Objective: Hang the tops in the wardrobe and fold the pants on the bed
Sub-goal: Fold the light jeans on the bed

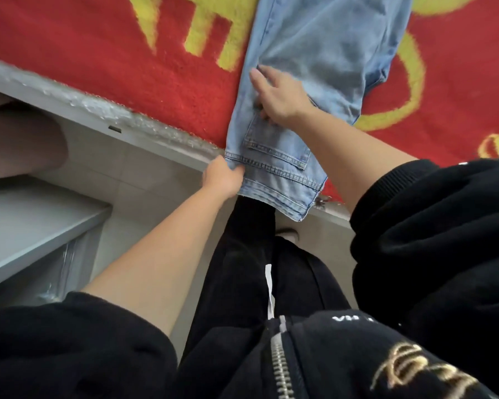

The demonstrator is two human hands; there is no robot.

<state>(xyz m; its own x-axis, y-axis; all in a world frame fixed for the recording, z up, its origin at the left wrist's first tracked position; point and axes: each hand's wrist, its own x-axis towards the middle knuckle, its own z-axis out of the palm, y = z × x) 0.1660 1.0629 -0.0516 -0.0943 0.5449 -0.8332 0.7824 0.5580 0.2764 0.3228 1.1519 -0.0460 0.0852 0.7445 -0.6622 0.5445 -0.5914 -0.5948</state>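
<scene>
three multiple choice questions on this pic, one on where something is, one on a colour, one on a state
1. Where is the waistband of the jeans?
A. on the floor
B. at the near edge of the bed
C. on the grey shelf

2. What colour is the blanket under the jeans?
A. red with yellow
B. plain blue
C. green and white

3. What is the left hand doing?
A. hanging free
B. lying flat on the blanket
C. pinching the waistband

Answers: 1 B, the waistband overhangs the edge; 2 A, red pile with yellow shapes; 3 C, its fingers close on the denim.
</scene>
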